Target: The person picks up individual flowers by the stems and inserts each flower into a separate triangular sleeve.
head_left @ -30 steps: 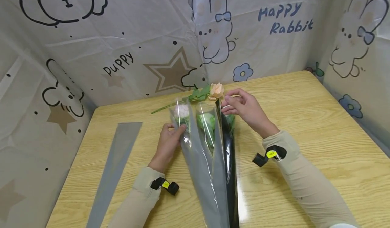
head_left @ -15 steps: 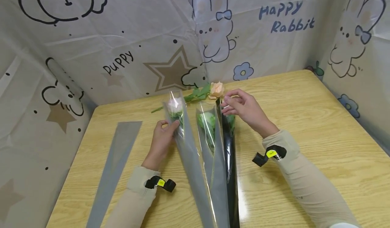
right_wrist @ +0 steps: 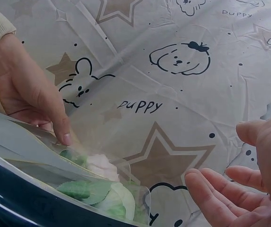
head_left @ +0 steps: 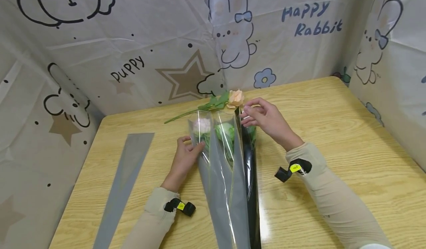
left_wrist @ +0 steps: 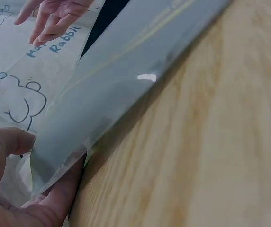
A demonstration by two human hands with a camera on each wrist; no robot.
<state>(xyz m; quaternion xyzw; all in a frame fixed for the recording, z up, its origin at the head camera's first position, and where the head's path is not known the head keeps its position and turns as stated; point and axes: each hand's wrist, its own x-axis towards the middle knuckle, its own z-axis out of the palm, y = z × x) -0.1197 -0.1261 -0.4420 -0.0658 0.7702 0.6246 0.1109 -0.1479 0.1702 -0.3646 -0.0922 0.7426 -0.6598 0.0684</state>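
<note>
My left hand (head_left: 182, 162) pinches the upper left edge of a grey, clear-fronted flower sleeve (head_left: 213, 197) holding a pale pink flower (head_left: 201, 125). In the left wrist view its thumb lies above the sleeve edge and fingers lie beneath. Right beside it lies a second grey sleeve (head_left: 237, 201) with a whitish-green flower (head_left: 225, 130). A black sleeve (head_left: 251, 171) with green leaves lies along their right side. My right hand (head_left: 270, 120) hovers by the black sleeve's top, fingers loosely bent; in the right wrist view they hold nothing.
Behind the sleeves a peach rose (head_left: 236, 98) with a green stem lies on the wooden table (head_left: 319, 130). A flat grey sleeve (head_left: 121, 190) lies at left. Printed cloth (head_left: 149, 38) hangs around the back and sides.
The left hand took the pink flower's sleeve leftward and up, then brought it back right against the middle sleeve. The right hand has stayed in place.
</note>
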